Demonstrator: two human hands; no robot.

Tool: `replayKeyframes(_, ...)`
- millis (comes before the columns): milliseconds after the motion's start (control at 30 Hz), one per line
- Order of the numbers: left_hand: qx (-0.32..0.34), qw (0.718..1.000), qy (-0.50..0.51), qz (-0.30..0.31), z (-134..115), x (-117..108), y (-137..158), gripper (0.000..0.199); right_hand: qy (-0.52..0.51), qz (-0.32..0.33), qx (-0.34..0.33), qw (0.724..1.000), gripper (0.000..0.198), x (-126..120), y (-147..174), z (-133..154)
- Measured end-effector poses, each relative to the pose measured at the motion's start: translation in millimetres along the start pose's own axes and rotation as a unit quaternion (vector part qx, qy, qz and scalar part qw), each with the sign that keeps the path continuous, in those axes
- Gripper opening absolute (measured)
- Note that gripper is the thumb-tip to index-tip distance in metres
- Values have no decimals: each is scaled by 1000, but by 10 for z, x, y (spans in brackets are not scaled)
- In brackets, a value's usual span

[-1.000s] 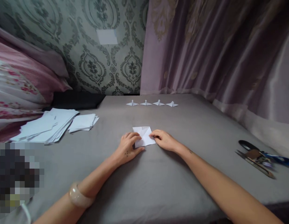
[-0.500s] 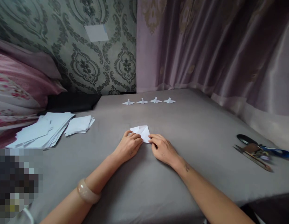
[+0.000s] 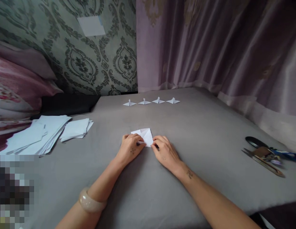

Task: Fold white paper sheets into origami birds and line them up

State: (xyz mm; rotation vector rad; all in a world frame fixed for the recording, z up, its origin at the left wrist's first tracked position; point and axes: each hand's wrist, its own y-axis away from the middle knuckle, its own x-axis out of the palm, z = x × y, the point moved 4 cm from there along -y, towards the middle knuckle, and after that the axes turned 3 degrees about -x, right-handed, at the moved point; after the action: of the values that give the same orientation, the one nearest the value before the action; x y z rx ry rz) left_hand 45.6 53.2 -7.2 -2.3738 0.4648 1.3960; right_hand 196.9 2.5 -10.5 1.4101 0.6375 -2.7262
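A small white sheet of folded paper point(image 3: 146, 136) lies on the grey cloth in front of me, creases showing on its face. My left hand point(image 3: 131, 145) rests over its left side, with thumb and fingers closed on the near edge. At the paper's right corner, my right hand point(image 3: 165, 149) pinches the edge between thumb and fingertips. Part of the paper's left side is hidden under the left fingers. Beyond it, several folded paper cranes point(image 3: 158, 100) stand in a row.
To the left lie a stack of white sheets point(image 3: 52, 127) and a pile of smaller squares point(image 3: 75, 128). A black flat item point(image 3: 69, 105) is behind them. On the right are pointed scissors-like tools point(image 3: 264, 162) and a blue-handled item point(image 3: 287, 155). A curtain point(image 3: 186, 47) hangs behind.
My left hand has turned slightly, its thumb now showing at the paper's near edge. My right fingertips have drawn tighter on the right corner. The whole view has shifted a little.
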Motion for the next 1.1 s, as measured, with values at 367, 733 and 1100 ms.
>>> replayKeyframes(367,-18,999,30,-6,26,22,14,11,-43,21,12,999,13,-48,-26,-85)
replayKeyframes(733,-7,999,40,-20,7,6,41,10,-39,33,-56,997,31,-2,23,167)
replayKeyframes(1100,16,999,38,-15,249,-86,21,9,24,60,-69,996,32,46,-2,223)
